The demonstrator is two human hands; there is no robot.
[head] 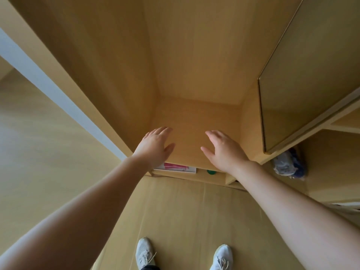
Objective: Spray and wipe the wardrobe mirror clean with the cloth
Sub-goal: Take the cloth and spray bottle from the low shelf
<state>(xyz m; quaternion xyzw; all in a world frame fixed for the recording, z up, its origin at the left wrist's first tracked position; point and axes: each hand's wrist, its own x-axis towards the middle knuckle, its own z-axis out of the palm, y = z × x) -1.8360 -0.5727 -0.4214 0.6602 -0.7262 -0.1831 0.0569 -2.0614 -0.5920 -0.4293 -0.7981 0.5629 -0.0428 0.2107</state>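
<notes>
Both bare arms reach forward into an open compartment of the light yellow-brown wooden wardrobe (116, 65). The left hand (155, 147) and the right hand (224, 151) lie palm down over the front edge of its flat wooden shelf (194, 117), fingers straight and slightly spread, grasping nothing; whether they touch the board cannot be told. The tall, thin-framed wardrobe mirror (311, 84) is on the panel at the right, well apart from both hands. Under the shelf's front edge show a flat pink-and-white card (177, 168) and a small green round object (211, 172). A crumpled white-and-blue fabric bundle (290, 164) sits in the compartment below the mirror. Two white trainers (145, 252) stand on the wooden floor (175, 221).
</notes>
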